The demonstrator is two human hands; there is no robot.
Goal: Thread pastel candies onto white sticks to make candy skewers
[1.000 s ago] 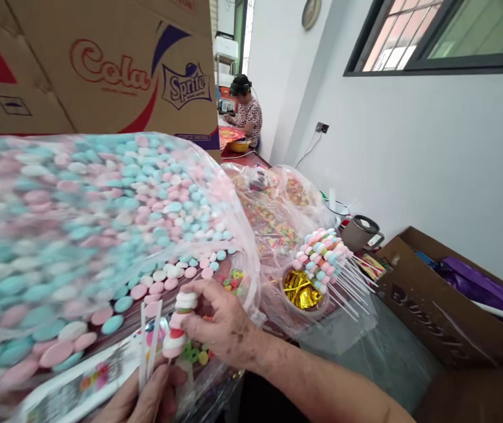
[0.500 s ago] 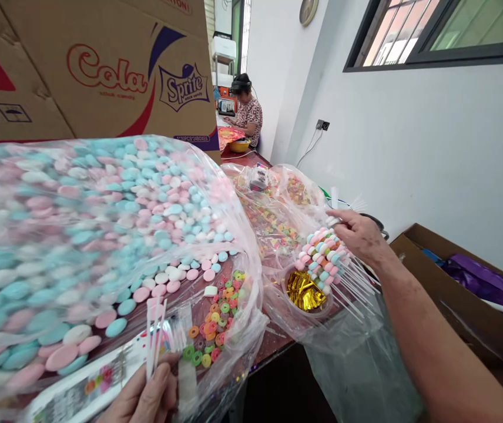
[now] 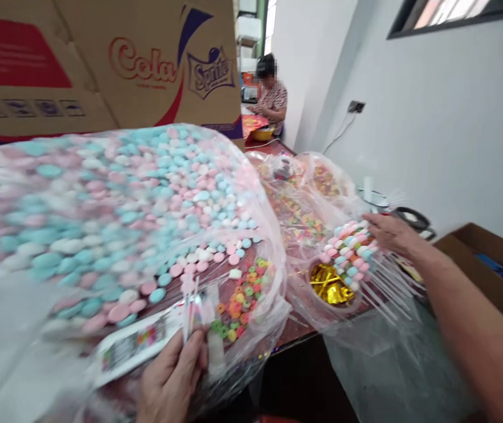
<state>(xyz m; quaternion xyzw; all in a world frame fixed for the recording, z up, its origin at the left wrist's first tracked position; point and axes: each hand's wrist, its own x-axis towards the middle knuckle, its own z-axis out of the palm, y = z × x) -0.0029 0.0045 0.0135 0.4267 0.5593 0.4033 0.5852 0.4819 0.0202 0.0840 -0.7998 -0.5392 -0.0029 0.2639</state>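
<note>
**Left hand (image 3: pixel 174 373) pinches thin white plastic sticks (image 3: pixel 188 308); right hand (image 3: pixel 390 232) is at a pile of pink, white and blue candy skewers (image 3: pixel 352 254)**

The left hand is over the near edge of the dark red worktop (image 3: pixel 296 332), its grip clamped on the thin white plastic sticks, which stand nearly upright between thumb and fingers. The right hand's fingertips are at the upper side of the candy skewers; whether its grip is closed on one of them cannot be told. The skewers lie in a stack near the worktop's near edge, candy ends over a round bowl of shiny gold foil ties (image 3: pixel 331 286) and white stick ends pointing away from the bowl.

Beneath the left hand lies a long white printed packet (image 3: pixel 143 341). Just beside the sticks, close to the near edge, is a scatter of small multicoloured gummy rings (image 3: pixel 246 296), with one short white marshmallow piece (image 3: pixel 235 274) next to them. A large clear plastic bag of pink, blue and white disc-shaped sweets (image 3: pixel 146 200) spreads across the worktop's left part, before a tall brown cardboard carton marked Cola and Sprite (image 3: pixel 146 67). Toward the far edge sit clear bags of gummy rings (image 3: pixel 302 217), and a co-worker in a patterned top (image 3: pixel 275 100) is beyond.
</note>
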